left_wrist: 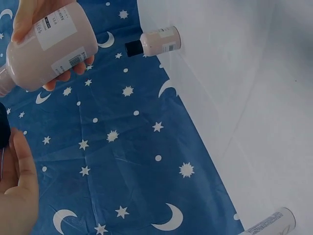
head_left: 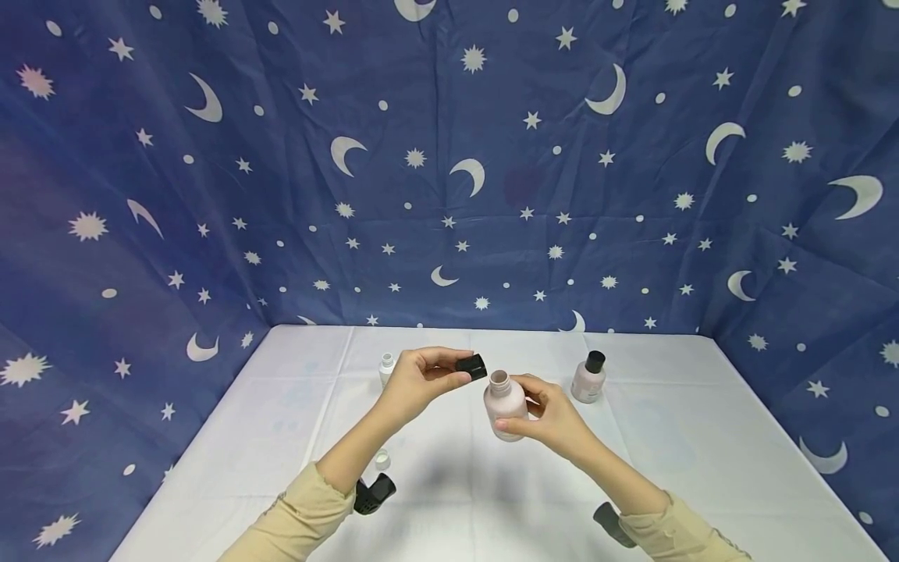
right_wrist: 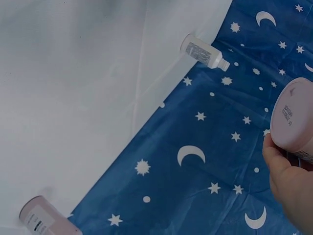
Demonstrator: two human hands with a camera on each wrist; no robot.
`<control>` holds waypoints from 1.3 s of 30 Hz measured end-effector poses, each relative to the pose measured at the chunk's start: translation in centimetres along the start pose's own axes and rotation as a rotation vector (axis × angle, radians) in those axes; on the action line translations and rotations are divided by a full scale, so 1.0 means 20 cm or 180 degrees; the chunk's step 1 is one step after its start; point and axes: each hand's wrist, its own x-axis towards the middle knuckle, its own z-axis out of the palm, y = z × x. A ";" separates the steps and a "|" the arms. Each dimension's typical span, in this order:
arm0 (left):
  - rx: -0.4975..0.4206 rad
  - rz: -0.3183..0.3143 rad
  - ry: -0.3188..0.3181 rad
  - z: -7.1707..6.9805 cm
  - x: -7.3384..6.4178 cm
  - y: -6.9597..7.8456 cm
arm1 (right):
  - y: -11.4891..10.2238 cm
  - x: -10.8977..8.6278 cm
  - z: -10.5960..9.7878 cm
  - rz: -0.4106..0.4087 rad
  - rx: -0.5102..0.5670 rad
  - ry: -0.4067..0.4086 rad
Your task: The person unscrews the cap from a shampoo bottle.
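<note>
In the head view my left hand (head_left: 424, 378) pinches a black cap (head_left: 472, 367) between thumb and fingers. My right hand (head_left: 551, 417) grips a pale pink bottle (head_left: 504, 412) around its body, raised over the table. The bottle's threaded neck is bare and its mouth faces up, close beside the cap. In the left wrist view the pink bottle (left_wrist: 54, 46) shows white labels with print and a barcode. Its printed base (right_wrist: 292, 115) appears in the right wrist view, with the fingers wrapped around its side.
On the white table (head_left: 435, 507), a second pink bottle (head_left: 588, 378) with a black cap stands to the right. An uncapped white bottle (head_left: 386, 368) stands at the left, partly behind my left hand. A small white cap (head_left: 382, 460) lies near my left forearm. Blue star-patterned cloth (head_left: 449, 156) hangs behind.
</note>
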 end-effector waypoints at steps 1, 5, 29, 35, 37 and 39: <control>-0.0013 -0.0005 0.0002 0.00 0.00 0.00 | 0.00 0.00 0.00 -0.0005 -0.0035 0.0019; -0.0055 -0.0012 -0.0005 0.00 0.00 -0.01 | 0.01 0.00 -0.01 -0.0024 -0.0146 0.0076; 0.0037 -0.0144 0.0696 0.02 0.01 -0.10 | 0.06 -0.01 -0.04 -0.0016 -0.0138 0.0205; -0.0155 -0.0192 0.0775 0.01 0.01 -0.10 | 0.08 -0.01 -0.05 0.0007 -0.0190 0.0239; -0.0160 -0.0180 0.0778 0.01 0.01 -0.10 | 0.09 0.00 -0.05 -0.0007 -0.0204 0.0247; -0.0138 -0.0153 0.0802 0.01 0.01 -0.10 | 0.10 0.00 -0.06 -0.0016 -0.0232 0.0251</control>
